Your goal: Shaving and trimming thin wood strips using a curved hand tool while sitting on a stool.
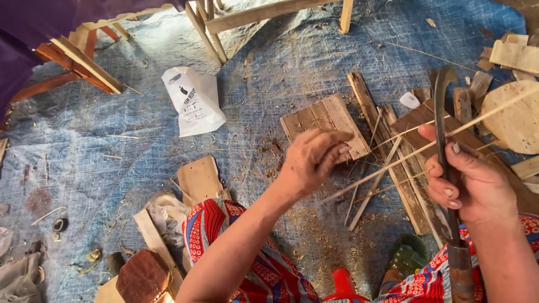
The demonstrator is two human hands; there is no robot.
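My left hand (pixel 311 160) pinches one end of a thin pale cane strip (pixel 426 145) that runs up and right across the view. My right hand (pixel 469 179) grips a dark curved knife (pixel 441 106) by its blade, with the handle (pixel 460 269) pointing back toward me. The strip crosses the blade under my right thumb. Both hands hover above a blue tarp (pixel 269 73).
A small slatted wooden board (pixel 325 120) lies under my left hand. Planks and offcuts (pixel 415 168) are piled right, with a round wooden disc (pixel 516 118). A white plastic bag (pixel 193 101) lies left. Wooden frames (pixel 84 62) stand at the top. Sawdust and slivers litter the tarp.
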